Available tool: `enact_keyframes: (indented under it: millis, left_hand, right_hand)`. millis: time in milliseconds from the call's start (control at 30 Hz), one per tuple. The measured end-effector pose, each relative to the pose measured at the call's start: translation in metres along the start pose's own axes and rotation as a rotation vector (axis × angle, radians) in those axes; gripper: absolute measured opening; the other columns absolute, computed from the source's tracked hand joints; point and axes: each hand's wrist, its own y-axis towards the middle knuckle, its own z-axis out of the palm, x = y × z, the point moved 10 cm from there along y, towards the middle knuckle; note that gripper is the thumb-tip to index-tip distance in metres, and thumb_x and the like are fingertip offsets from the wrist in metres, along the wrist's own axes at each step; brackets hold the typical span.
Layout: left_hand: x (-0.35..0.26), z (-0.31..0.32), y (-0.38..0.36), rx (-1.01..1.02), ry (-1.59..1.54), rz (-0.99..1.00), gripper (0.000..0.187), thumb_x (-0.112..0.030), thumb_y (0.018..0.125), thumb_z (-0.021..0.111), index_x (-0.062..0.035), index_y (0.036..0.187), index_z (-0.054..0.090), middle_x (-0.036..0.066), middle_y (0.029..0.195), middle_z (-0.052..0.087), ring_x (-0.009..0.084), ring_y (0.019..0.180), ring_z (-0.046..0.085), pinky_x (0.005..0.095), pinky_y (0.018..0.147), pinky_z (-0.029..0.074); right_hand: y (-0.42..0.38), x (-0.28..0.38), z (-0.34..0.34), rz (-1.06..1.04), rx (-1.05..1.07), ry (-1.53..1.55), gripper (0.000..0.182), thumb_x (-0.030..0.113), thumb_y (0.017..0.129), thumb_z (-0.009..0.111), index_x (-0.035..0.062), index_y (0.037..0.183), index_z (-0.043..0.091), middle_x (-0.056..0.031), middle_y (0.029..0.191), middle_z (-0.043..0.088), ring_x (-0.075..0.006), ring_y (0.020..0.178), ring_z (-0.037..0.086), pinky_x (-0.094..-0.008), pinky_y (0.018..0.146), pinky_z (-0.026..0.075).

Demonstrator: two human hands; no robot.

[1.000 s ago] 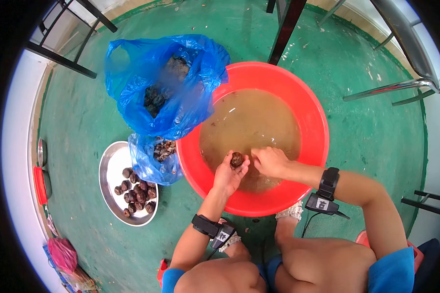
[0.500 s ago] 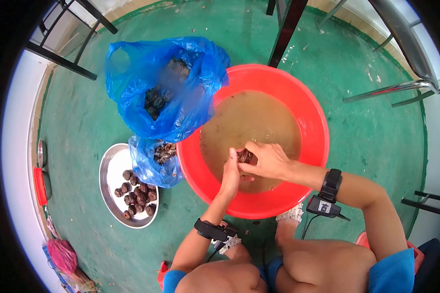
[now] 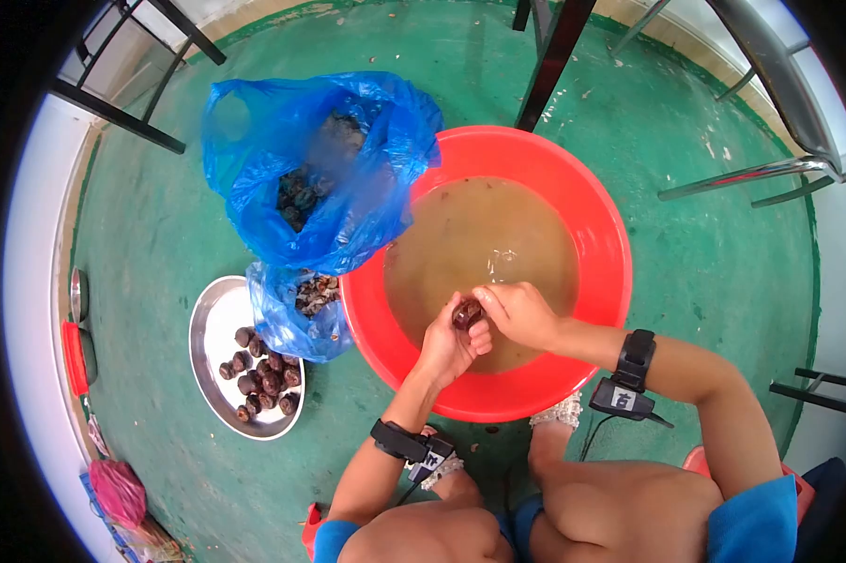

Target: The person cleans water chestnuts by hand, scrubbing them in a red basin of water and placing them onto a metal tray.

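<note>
1 bulb sits gripped in the left hand, over the basin toward its near rim, likely to catch drips; the curled right hand adjoins, its grip unclear. Beyond the left rim, the tray keeps others apart.

We held a glossy, dark-brown, round bulb in the curled fingers of our left hand above the round red plastic basin of murky brownish water, with the thumb of our right hand at the bulb's edge. To the left on the painted green floor, we saw an oval silvery metal tray of similar dark-brown bulbs. Between tray and basin lay a small translucent blue plastic bag of brownish scraps, below a large bright-blue plastic bag of dark lumps.
</note>
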Motion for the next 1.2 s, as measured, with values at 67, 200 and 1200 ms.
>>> enact_keyframes:
  millis: [67, 200, 1200]
  left_hand:
    - [-0.006, -0.003, -0.002, -0.007, 0.001, 0.029, 0.034, -0.038, 0.088, 0.028, -0.0096, 0.089, 0.046, 0.001, 0.058, 0.037, 0.0129, 0.051, 0.035, 0.0251, 0.049, 0.031]
    - [-0.012, -0.022, -0.001, -0.170, -0.015, 0.091, 0.033, -0.036, 0.087, 0.027, -0.0108, 0.098, 0.045, 0.000, 0.064, 0.042, 0.0139, 0.058, 0.040, 0.0263, 0.053, 0.034]
    - [0.006, -0.050, 0.002, -0.336, -0.020, -0.055, 0.025, -0.029, 0.085, 0.043, -0.0102, 0.100, 0.046, 0.005, 0.093, 0.050, 0.0179, 0.085, 0.050, 0.0294, 0.069, 0.045]
  right_hand:
    - [-0.001, -0.015, 0.003, 0.137, 0.069, 0.049, 0.029, 0.028, 0.082, 0.041, 0.0033, 0.075, 0.055, -0.0192, 0.068, 0.056, -0.0359, 0.065, 0.054, -0.0432, 0.059, 0.044]
    - [-0.007, -0.117, 0.003, 0.562, 0.368, -0.491, 0.022, 0.018, 0.076, 0.045, 0.0019, 0.085, 0.057, -0.0206, 0.086, 0.057, -0.0328, 0.082, 0.056, -0.0423, 0.072, 0.045]
    - [-0.007, -0.015, 0.038, 0.375, 0.511, 0.321, 0.030, 0.019, 0.075, 0.053, 0.0020, 0.099, 0.051, -0.0142, 0.084, 0.055, -0.0255, 0.076, 0.056, -0.0357, 0.066, 0.047]
